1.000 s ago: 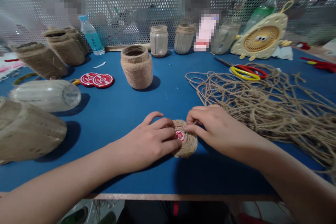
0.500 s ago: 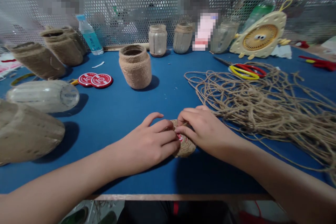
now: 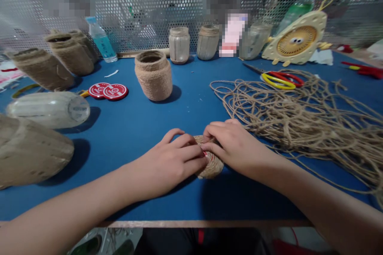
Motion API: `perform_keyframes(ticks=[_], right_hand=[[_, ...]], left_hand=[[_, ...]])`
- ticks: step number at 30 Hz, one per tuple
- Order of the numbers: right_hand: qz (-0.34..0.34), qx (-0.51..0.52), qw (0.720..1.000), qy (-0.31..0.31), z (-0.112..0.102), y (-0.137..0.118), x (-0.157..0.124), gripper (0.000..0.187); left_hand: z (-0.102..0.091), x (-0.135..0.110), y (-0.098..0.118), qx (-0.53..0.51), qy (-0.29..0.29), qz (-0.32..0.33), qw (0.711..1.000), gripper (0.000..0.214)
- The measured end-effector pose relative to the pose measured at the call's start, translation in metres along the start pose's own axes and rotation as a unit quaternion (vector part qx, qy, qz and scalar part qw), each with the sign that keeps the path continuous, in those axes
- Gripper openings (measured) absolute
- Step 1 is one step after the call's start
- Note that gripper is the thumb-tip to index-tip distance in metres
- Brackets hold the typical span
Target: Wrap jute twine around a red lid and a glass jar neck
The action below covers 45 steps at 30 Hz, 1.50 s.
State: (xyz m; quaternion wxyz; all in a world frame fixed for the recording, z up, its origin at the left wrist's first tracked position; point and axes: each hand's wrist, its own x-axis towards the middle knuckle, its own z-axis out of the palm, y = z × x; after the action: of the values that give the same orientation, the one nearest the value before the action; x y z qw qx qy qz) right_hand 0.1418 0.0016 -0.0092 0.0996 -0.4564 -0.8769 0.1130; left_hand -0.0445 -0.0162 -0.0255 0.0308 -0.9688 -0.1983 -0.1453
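Note:
A round lid wound with jute twine [image 3: 212, 165] lies on the blue table [image 3: 125, 127] near its front edge. A bit of its red and white top shows between my fingers. My left hand [image 3: 172, 161] presses its fingers down on the lid's left side. My right hand [image 3: 231, 145] has its fingers curled and pinched over the lid's top and right side, covering most of it. A loose heap of jute twine [image 3: 299, 115] spreads to the right of my right hand.
A twine-wrapped jar [image 3: 153, 75] stands upright mid-table, two red lids [image 3: 107, 91] to its left. Wrapped and bare jars [image 3: 48, 108] lie along the left. Red and yellow scissors [image 3: 281, 79], a small fan [image 3: 297, 40], more jars and a water bottle [image 3: 101, 40] line the perforated back screen.
My right hand has slid left over the lid, hiding most of the red centre that showed a second ago. My left hand has stayed pressed on the lid.

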Motion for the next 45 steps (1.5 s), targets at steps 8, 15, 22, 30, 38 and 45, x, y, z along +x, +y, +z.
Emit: perform_keyframes(ticks=[8, 15, 22, 30, 38, 45], right_hand=[[0.008, 0.014, 1.000, -0.012, -0.008, 0.002, -0.006, 0.011], [0.018, 0.003, 1.000, 0.000, -0.009, 0.000, -0.007, 0.011], [-0.006, -0.007, 1.000, 0.000, -0.004, 0.000, -0.008, 0.012], [-0.052, -0.065, 0.995, 0.060, 0.003, -0.005, -0.016, 0.016], [-0.052, -0.116, 0.988, 0.087, 0.008, -0.017, -0.017, 0.021], [-0.060, -0.098, 0.993, 0.030, 0.008, -0.018, -0.020, 0.019]], left_hand=[[0.002, 0.000, -0.001, -0.022, -0.002, -0.014, 1.000, 0.028], [0.002, 0.000, -0.001, -0.033, -0.011, -0.003, 0.999, 0.028], [-0.001, 0.001, 0.001, -0.005, -0.028, 0.002, 1.000, 0.028], [-0.001, 0.001, -0.001, 0.011, -0.009, -0.008, 1.000, 0.027], [-0.002, 0.000, 0.000, 0.022, -0.007, -0.017, 1.000, 0.027], [-0.004, -0.001, 0.002, 0.019, 0.024, -0.016, 0.999, 0.023]])
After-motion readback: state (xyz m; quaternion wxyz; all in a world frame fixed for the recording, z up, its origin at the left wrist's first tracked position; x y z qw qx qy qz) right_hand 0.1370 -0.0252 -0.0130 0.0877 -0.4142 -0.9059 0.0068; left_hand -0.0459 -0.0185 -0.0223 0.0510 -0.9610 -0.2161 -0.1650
